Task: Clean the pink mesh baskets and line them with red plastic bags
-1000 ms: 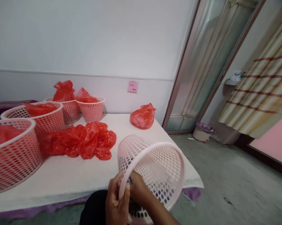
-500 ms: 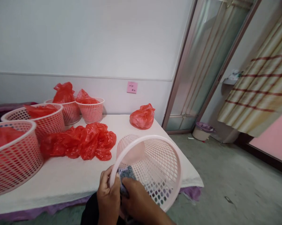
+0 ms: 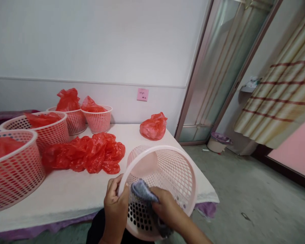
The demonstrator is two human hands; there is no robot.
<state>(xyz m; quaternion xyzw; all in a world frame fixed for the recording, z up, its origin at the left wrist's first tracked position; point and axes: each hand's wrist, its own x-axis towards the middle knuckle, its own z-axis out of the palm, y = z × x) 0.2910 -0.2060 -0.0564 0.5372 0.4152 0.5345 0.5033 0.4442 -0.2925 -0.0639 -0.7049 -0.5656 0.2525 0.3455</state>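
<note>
1. While I am watching remotely, my left hand [image 3: 116, 201] is clamping the tilted pink basket [image 3: 171, 171] by its rim.
2. My right hand [image 3: 167, 206] is clenching a grey cloth [image 3: 143, 190] inside the basket.
3. Red bags [image 3: 91, 154] are lying left of the basket.

1. The head camera is looking forward and down from above the tipped pink basket [image 3: 173, 173], seeing partly inside it.
2. It is viewing that basket closely, the white wall [image 3: 96, 40] standing farther off beyond it.
</note>
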